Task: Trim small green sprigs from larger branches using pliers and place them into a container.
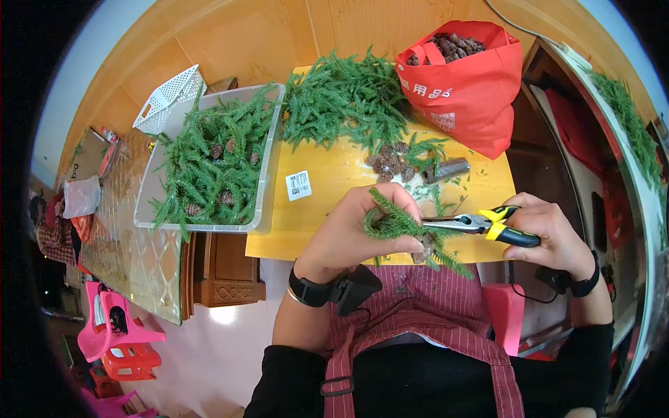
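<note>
Over the front edge of the yellow table, my left hand (pixel 369 223) is closed on a green pine sprig (pixel 394 221). Just below its fingertips a small brownish piece (pixel 423 249) shows among the needles; it may be a pine cone, but I cannot tell. My right hand (pixel 550 230) grips long-nose pliers (pixel 498 224) by their black-and-yellow handles. The plier tips reach the sprig beside my left fingers; whether the jaws pinch anything is hidden. Beyond my hands lie several pine cones (pixel 390 161) and a dark brown roll (pixel 451 169).
A clear plastic bin (pixel 268 198) of green sprigs and cones stands at left. More sprigs (pixel 341 97) are heaped at the back. The red bag (pixel 463 90) holds pine cones. A white label (pixel 299 185) lies on the yellow table (pixel 306 230). A white basket (pixel 171 97) sits behind the bin.
</note>
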Demonstrator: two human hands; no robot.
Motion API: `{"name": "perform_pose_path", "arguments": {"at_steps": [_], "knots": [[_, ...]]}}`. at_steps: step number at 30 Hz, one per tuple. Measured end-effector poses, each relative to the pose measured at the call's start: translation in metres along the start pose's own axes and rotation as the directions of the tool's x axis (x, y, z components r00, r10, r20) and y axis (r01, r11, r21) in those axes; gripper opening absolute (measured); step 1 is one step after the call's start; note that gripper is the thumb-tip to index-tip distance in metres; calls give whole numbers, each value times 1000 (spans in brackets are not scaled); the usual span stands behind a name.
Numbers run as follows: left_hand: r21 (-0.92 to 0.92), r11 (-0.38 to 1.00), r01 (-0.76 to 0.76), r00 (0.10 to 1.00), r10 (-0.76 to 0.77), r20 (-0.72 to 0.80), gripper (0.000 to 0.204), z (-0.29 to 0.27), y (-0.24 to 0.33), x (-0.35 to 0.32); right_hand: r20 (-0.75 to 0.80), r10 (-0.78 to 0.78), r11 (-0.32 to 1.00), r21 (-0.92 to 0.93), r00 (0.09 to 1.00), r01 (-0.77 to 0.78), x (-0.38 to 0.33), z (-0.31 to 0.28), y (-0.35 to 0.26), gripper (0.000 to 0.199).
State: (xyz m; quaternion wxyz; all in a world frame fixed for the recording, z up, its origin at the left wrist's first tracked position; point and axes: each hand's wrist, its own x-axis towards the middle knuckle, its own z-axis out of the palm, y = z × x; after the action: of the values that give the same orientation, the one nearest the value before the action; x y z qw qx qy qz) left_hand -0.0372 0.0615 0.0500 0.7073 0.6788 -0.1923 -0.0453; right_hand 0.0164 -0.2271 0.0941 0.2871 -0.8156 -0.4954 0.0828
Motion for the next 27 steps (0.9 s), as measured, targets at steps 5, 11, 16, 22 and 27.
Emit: {"name": "perform_pose_path", "arguments": {"at_steps": [5,11,16,22,27], "knots": [[-163,981,109,992,-98,74,28,-2,1,0,17,-12,997,75,1000,11,-1,1,4,37],[-208,970,124,988,-102,114,33,-3,-3,0,28,-12,991,133,1000,8,2,3,4,37],[-232,964,128,986,-100,130,34,-2,-4,0,21,14,995,94,1000,-16,-3,2,2,35],[-50,996,72,997,-70,38,29,-1,-1,1,-15,68,997,-21,998,-68,-3,2,-11,37],[360,930,-78,977,142,-156,19,14,1,0,-98,101,984,-138,990,-114,-6,5,-16,36]]}}
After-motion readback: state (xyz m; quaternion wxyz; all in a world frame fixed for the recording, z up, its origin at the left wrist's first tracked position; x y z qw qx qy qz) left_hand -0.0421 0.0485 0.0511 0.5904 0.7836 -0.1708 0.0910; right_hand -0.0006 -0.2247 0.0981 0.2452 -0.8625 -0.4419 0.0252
